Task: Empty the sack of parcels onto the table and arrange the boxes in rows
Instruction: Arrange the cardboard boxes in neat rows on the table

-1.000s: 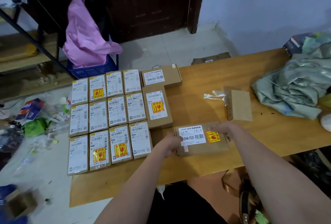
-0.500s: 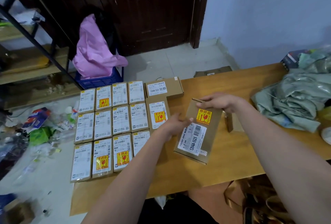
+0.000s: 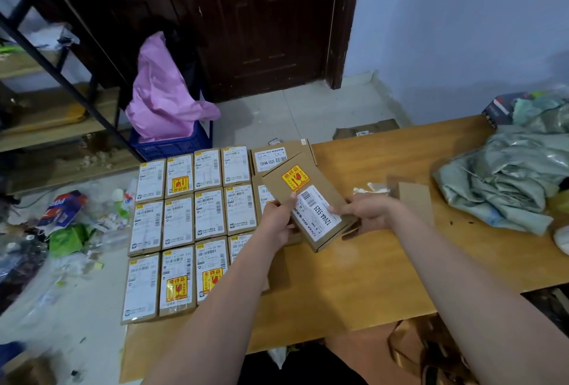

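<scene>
Lifted from its flat, crosswise position at the near edge a second ago, the held box has been turned lengthwise and carried leftward and away from the viewer; it is now in the air, tilted, its far end over the right-hand column of the rows. Both hands pinch its near end: the left hand, at 9 o'clock of the box, has its thumb on the top face beside the barcode, and the right hand, at 3 o'clock, has its thumb on the white label with the fingers curled beneath. A yellow fragile sticker lies on the far half of the top face.

At 9 o'clock of the hands, the arranged boxes lie label-up on the wooden tabletop in three rows of four, edges touching, partly hidden by the left forearm. At 12 o'clock of the held box, a larger flat box marked 12V4A-5525 closes the far row; another box beneath the held one is mostly covered.

At 3 o'clock of the right hand stands a plain cardboard box, with a scrap of torn tape just beside it. Farther, at 2 o'clock, the crumpled grey-green sack lies on the tabletop's right end.

Beyond the tabletop, at 11 o'clock, a blue crate holds a pink plastic bag before a dark door.
</scene>
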